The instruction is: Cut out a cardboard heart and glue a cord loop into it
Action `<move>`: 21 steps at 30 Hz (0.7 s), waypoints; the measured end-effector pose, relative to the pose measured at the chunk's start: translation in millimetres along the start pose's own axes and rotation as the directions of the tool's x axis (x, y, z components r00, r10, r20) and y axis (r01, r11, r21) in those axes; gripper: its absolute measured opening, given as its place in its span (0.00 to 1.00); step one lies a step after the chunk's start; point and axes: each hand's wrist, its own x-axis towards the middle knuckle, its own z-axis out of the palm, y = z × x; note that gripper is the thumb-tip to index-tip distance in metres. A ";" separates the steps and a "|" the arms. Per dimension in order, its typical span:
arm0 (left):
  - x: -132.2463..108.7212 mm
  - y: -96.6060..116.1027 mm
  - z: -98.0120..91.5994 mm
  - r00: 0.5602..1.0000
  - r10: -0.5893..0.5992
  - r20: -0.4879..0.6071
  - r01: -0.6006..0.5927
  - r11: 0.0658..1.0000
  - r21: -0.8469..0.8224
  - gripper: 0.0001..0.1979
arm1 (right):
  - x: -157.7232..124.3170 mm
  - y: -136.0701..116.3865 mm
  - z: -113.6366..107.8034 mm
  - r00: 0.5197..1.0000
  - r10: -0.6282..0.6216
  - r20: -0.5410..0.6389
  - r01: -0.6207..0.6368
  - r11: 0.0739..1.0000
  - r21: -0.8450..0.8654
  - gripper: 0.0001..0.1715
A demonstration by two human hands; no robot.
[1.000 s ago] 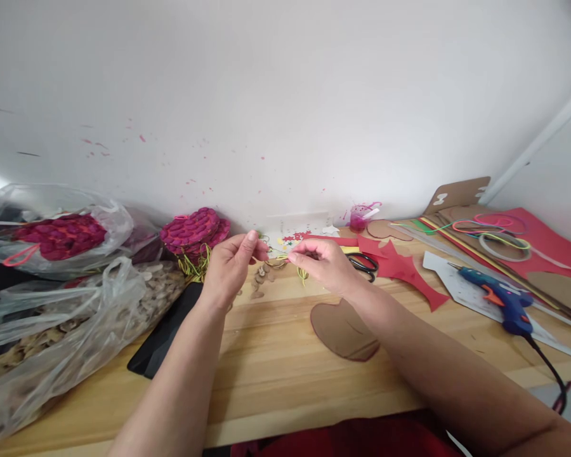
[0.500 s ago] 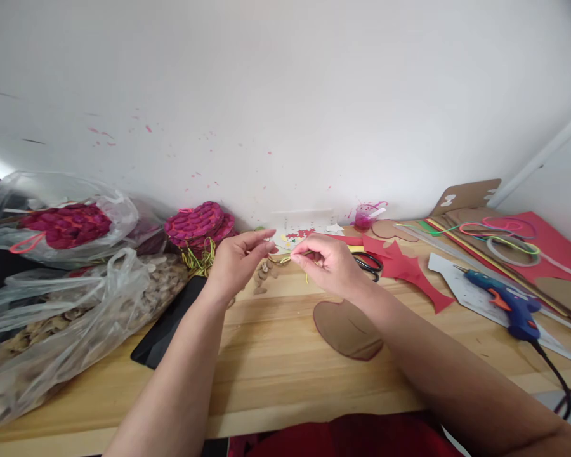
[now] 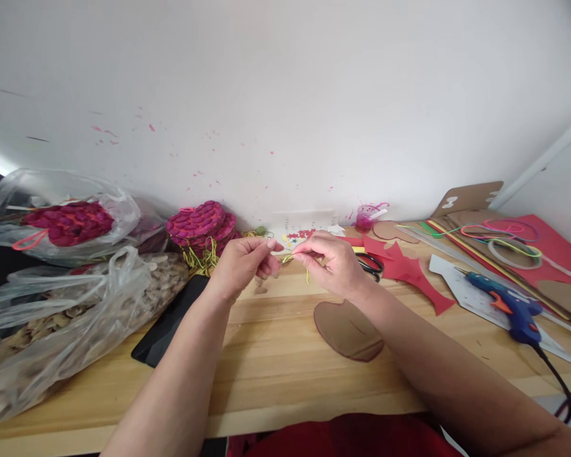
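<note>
My right hand [image 3: 332,263] pinches a thin yellow-green strand of yarn [image 3: 307,277], with a loose end hanging under the fingers. Just left of it, my left hand [image 3: 245,266] has thumb and forefinger drawn together and the other fingers curled. What lies between its fingertips is too small to make out. Small brown flat pieces [image 3: 261,289] lie on the table below the left hand, partly hidden by it. Behind both hands are tiny red star-like pieces [image 3: 301,235] on a white sheet. A brown heart-shaped cardboard piece [image 3: 347,330] rests in front of the right hand.
At left are plastic bags [image 3: 99,317], a dark flat tablet-like object [image 3: 166,324] and magenta woven rounds [image 3: 202,222] with yellow-green yarn. To the right lie black-handled scissors [image 3: 371,266], red paper scraps [image 3: 409,270], coloured cords [image 3: 514,235] and a blue glue gun [image 3: 509,304].
My left hand has turned and its fingers, spread before, have closed together beside the strand. The right hand keeps its pinch in nearly the same place.
</note>
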 end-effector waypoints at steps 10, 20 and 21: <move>0.0 -1.1 -1.3 0.975 -0.151 0.163 0.167 0.982 -0.088 0.25 | 0.6 2.9 -0.9 0.997 -0.076 0.027 0.076 0.997 -0.033 0.10; -2.9 -2.5 2.1 0.912 -0.248 0.326 0.290 0.953 -0.085 0.29 | -1.9 8.4 1.2 0.988 -0.155 0.007 0.154 0.973 -0.174 0.09; -3.0 -2.9 2.3 0.912 -0.245 0.329 0.287 0.954 -0.085 0.28 | -1.8 8.5 1.4 0.988 -0.152 0.009 0.151 0.973 -0.176 0.09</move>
